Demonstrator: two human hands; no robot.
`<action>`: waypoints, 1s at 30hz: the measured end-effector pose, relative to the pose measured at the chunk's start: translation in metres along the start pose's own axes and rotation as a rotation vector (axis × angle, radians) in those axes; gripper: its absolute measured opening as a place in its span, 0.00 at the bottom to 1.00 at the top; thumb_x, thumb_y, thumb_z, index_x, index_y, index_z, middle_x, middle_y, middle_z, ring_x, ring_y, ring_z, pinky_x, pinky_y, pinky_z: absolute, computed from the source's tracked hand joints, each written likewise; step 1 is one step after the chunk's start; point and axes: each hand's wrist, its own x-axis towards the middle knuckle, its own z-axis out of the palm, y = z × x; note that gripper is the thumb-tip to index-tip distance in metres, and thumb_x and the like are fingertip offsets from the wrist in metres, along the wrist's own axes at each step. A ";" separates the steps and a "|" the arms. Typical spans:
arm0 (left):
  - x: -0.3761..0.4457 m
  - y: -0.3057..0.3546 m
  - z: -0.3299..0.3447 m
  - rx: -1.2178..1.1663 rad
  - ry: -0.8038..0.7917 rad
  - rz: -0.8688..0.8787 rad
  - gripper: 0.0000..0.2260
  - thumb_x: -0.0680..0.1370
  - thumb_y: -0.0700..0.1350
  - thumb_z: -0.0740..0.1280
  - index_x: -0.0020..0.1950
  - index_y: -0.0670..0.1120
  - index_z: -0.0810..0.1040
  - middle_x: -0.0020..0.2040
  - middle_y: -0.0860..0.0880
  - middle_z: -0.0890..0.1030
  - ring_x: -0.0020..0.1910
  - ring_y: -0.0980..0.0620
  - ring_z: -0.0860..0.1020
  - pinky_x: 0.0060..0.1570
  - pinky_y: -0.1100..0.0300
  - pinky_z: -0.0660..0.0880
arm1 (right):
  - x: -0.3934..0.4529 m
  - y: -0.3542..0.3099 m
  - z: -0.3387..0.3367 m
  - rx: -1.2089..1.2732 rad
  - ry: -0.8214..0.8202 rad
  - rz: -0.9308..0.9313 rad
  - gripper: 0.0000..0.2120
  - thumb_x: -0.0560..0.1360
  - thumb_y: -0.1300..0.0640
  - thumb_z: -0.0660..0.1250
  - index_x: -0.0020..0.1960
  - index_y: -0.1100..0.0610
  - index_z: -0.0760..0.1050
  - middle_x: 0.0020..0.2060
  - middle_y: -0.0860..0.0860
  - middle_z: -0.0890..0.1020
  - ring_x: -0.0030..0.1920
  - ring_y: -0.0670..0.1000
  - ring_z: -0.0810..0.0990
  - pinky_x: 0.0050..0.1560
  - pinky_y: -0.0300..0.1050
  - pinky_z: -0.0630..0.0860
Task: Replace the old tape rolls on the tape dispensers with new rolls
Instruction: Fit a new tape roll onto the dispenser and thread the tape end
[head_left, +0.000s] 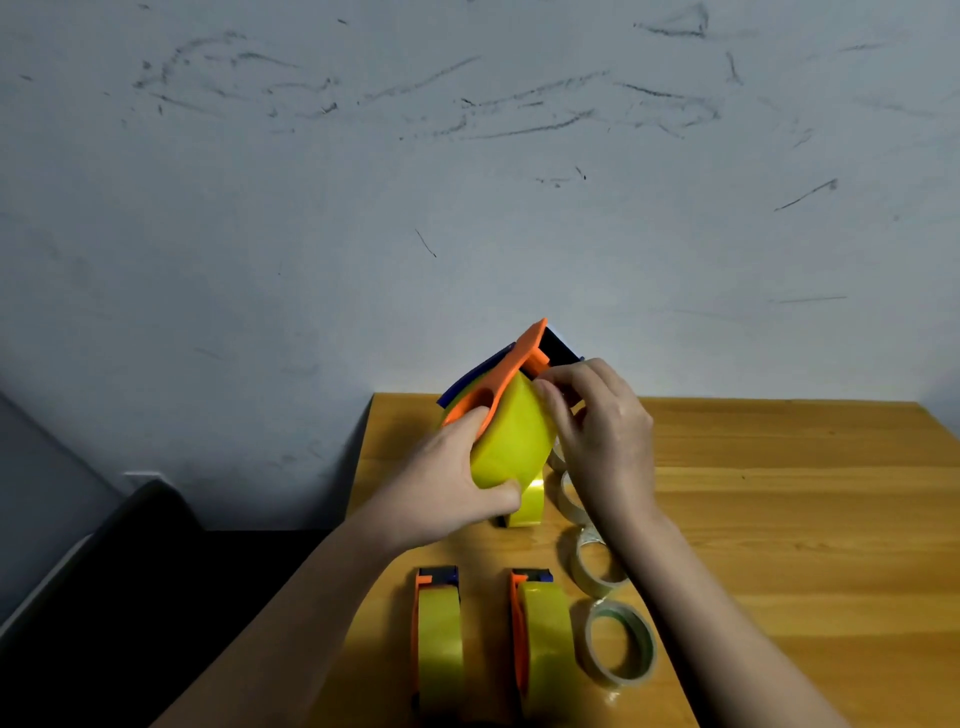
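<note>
The left hand (447, 483) grips a yellow roll (511, 441) mounted in an orange dispenser (511, 371), held tilted above the counter (779, 493). The right hand (597, 415) has its fingers (558, 382) curled, pinching at the roll's top edge. Two loaded dispensers (439, 634) stand nearer, and clear rolls (621, 644) lie in a row beside them.

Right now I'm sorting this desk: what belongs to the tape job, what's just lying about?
Job: held orange dispenser with yellow roll; two loaded orange dispensers; clear rolls; both hands.
Lying about: black chair.
</note>
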 end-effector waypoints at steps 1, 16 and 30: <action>0.000 0.000 0.000 0.001 0.004 0.002 0.28 0.70 0.54 0.69 0.67 0.48 0.65 0.56 0.54 0.70 0.56 0.54 0.71 0.58 0.53 0.74 | 0.001 0.000 -0.001 0.061 -0.010 0.035 0.04 0.76 0.56 0.68 0.46 0.56 0.80 0.41 0.47 0.80 0.41 0.44 0.76 0.40 0.42 0.74; -0.002 -0.002 -0.001 0.008 0.018 0.086 0.24 0.69 0.55 0.69 0.63 0.54 0.67 0.54 0.54 0.74 0.52 0.55 0.75 0.52 0.50 0.77 | 0.009 0.002 -0.019 0.527 -0.249 0.269 0.03 0.72 0.55 0.73 0.45 0.51 0.81 0.45 0.44 0.81 0.44 0.45 0.78 0.40 0.45 0.76; 0.000 0.009 0.006 0.039 0.278 0.096 0.26 0.66 0.69 0.66 0.51 0.50 0.75 0.42 0.52 0.78 0.42 0.54 0.77 0.42 0.53 0.77 | -0.005 -0.005 0.006 0.078 -0.072 0.116 0.09 0.78 0.52 0.61 0.47 0.58 0.74 0.42 0.47 0.73 0.44 0.48 0.72 0.43 0.35 0.64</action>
